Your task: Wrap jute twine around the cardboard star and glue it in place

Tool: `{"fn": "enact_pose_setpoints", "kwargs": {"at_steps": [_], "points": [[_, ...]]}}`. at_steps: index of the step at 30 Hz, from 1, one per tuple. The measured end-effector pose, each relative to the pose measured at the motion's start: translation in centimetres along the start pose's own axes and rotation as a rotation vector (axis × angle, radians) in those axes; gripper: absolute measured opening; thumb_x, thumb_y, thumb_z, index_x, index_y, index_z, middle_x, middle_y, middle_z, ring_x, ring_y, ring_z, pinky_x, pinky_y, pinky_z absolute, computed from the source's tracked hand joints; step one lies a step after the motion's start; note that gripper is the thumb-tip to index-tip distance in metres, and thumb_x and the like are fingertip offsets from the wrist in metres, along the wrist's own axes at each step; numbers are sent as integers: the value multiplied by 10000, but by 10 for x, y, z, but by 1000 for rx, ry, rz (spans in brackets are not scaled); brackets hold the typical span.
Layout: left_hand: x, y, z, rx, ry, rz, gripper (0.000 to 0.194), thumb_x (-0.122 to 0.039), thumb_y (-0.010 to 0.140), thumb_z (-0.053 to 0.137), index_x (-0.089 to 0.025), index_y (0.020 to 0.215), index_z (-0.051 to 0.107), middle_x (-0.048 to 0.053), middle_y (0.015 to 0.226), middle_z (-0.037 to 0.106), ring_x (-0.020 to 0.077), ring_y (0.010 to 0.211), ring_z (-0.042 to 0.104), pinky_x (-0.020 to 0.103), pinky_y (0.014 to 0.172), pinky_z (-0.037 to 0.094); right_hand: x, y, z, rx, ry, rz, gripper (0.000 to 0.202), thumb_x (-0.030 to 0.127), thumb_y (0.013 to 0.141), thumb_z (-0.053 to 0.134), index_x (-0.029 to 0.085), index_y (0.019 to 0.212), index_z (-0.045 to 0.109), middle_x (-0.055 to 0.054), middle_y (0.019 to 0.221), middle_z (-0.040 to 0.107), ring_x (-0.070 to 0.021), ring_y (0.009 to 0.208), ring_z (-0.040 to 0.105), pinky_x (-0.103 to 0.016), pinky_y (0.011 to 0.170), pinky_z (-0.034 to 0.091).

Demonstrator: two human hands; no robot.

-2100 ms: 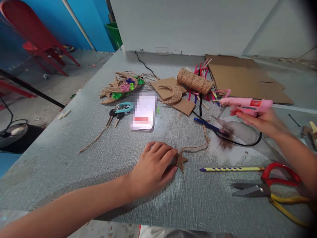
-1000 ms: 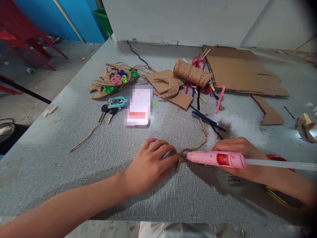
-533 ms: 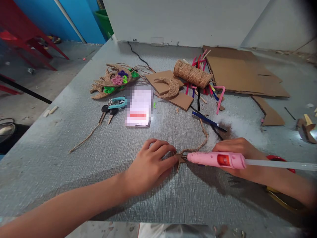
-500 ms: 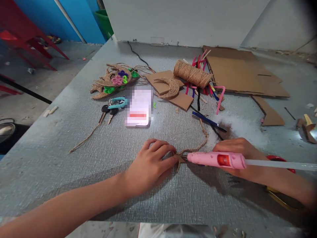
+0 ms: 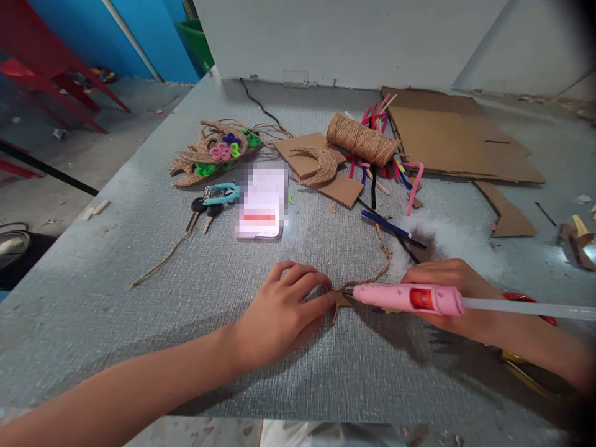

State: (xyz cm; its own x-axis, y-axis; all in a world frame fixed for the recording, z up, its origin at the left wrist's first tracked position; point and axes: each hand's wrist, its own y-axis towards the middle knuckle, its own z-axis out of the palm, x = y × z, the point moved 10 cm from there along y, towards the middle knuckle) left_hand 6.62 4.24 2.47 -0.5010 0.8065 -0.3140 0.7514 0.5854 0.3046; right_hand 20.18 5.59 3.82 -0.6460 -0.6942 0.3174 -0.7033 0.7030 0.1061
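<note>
Near the table's front, my left hand (image 5: 291,310) pinches a small cardboard star (image 5: 343,299) and keeps it against the tabletop. A length of jute twine (image 5: 384,264) runs from the star's upper edge and curls away toward the back. My right hand (image 5: 449,279) is wrapped round a pink glue gun (image 5: 400,298), its fingers partly hidden behind the tool. The gun's metal tip meets the star beside my left fingertips, and a clear glue stick (image 5: 521,308) sticks out of its rear end. Whether glue is flowing cannot be made out.
Behind my hands lie a twine spool (image 5: 361,139), a twine-wrapped crescent (image 5: 321,164), pipe cleaners (image 5: 414,186) and a large cardboard sheet (image 5: 447,136). A phone (image 5: 261,202), keys (image 5: 205,211) and a twine piece with pipe-cleaner flowers (image 5: 216,152) are at left. Scissors (image 5: 516,298) rest under my right forearm.
The glue gun has shifted very slightly to the right along the star. My left hand and the star hold their place.
</note>
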Motion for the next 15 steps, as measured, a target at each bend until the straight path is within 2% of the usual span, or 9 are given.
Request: {"fn": "enact_pose_setpoints", "kwargs": {"at_steps": [9,15], "points": [[1,-1,2,6,-3,-2,180,-209,904,464,-221,1025,598,28,1080,623,211,999,538,385,845,363,-10,-4,5,11,36,60,255,235,834,491,178,600,406,58,516,401,-57,453,377,-212,475,262],[1,-1,1,4,-10,-3,178,-218,908,467,-221,1025,601,27,1080,621,208,991,538,383,851,362,-5,0,-4,-33,-5,12,276,220,817,493,183,579,360,68,495,371,-50,424,346,-205,440,254]]}}
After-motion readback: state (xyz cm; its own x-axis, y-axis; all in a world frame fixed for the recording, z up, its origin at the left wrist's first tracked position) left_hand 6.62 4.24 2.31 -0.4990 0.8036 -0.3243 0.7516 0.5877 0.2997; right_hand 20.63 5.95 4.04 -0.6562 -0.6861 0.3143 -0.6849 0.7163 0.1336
